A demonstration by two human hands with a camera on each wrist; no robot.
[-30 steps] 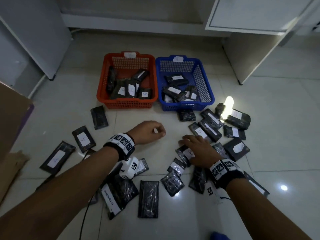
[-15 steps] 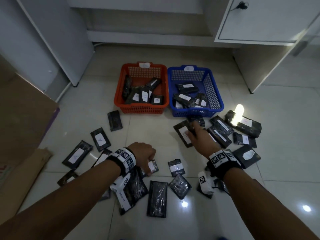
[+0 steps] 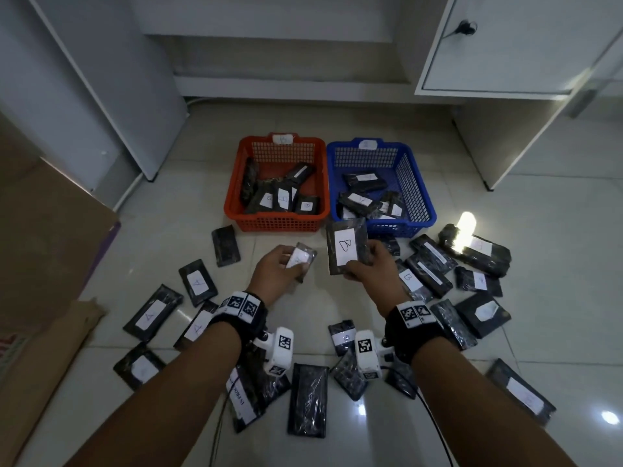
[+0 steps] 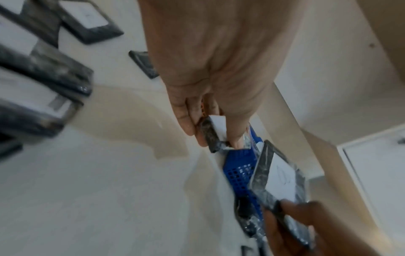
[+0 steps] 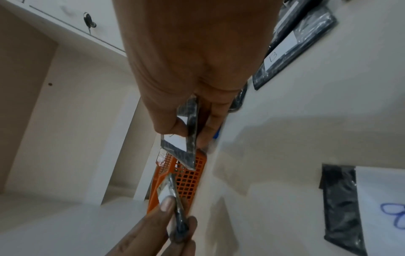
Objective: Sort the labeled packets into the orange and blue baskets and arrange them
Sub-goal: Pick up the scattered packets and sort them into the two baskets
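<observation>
A small packet (image 3: 301, 261) is gripped by the left hand (image 3: 275, 274); the B packet (image 3: 346, 246) is gripped by the right hand (image 3: 374, 267), before the baskets (image 3: 276, 224).

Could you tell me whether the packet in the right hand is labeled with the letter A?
No, the packet pinched by the right hand bears a white label with a handwritten B, plain in the head view.

Bare floor (image 3: 313, 308) strip runs toward orange basket (image 3: 276, 224); loose packets (image 3: 197, 277) crowd both flanks, cabinet (image 3: 505, 45) overhangs right.
</observation>
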